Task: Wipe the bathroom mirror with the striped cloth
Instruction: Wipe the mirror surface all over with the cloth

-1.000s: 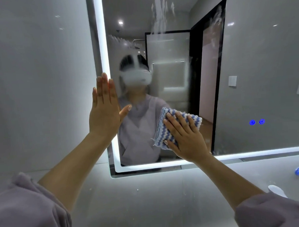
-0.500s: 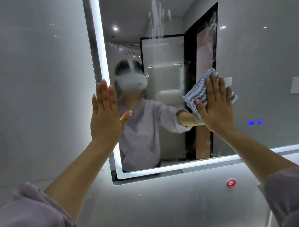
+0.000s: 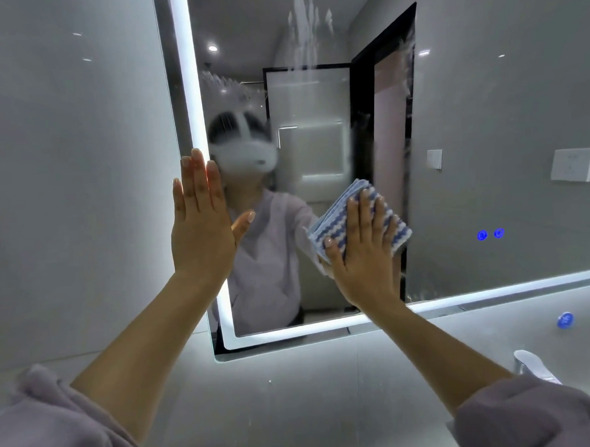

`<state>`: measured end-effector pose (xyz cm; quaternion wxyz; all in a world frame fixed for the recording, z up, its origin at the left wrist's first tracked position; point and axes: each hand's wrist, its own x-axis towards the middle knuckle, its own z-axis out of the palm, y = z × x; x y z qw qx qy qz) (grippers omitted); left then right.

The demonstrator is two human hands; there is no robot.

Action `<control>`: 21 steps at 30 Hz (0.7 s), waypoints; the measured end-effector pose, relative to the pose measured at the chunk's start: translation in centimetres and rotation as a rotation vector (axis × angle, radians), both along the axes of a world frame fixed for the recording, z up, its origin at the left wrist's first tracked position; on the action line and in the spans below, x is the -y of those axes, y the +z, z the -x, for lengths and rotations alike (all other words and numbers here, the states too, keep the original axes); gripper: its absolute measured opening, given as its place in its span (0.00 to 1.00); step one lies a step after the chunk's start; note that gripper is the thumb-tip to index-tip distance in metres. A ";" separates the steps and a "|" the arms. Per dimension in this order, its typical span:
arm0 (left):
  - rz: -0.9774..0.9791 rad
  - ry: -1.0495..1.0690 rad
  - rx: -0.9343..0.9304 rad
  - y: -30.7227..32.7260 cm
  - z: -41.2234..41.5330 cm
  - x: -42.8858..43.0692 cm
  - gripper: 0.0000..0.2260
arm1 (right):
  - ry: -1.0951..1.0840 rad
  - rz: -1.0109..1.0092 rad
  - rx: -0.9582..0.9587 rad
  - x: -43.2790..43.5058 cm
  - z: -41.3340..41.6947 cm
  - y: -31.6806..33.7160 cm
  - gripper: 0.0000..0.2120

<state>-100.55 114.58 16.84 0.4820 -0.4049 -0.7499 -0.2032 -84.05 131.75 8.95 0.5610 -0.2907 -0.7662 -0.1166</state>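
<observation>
The lit-edged bathroom mirror (image 3: pixel 485 120) fills the upper right of the head view. Streaky smears show near its top centre. My right hand (image 3: pixel 362 254) presses the folded blue-and-white striped cloth (image 3: pixel 340 218) flat against the glass in the lower middle of the mirror, fingers spread over it. My left hand (image 3: pixel 202 227) lies flat and open on the mirror's glowing left edge, holding nothing. The mirror reflects a person in a pale top wearing a white headset.
A grey tiled wall (image 3: pixel 64 165) stands left of the mirror. Two blue touch buttons (image 3: pixel 490 234) glow on the glass at the right. Below the mirror are a grey ledge (image 3: pixel 294 392), a blue-lit knob (image 3: pixel 565 320) and a chrome tap (image 3: pixel 533 365).
My right hand has slid the cloth down and to the left from the upper right part of the glass. My left hand stays braced on the mirror's left edge.
</observation>
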 end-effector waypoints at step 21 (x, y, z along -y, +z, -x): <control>-0.041 -0.082 -0.017 0.0 -0.3 0.2 0.39 | 0.020 0.040 0.155 3.6 2.4 -6.0 0.33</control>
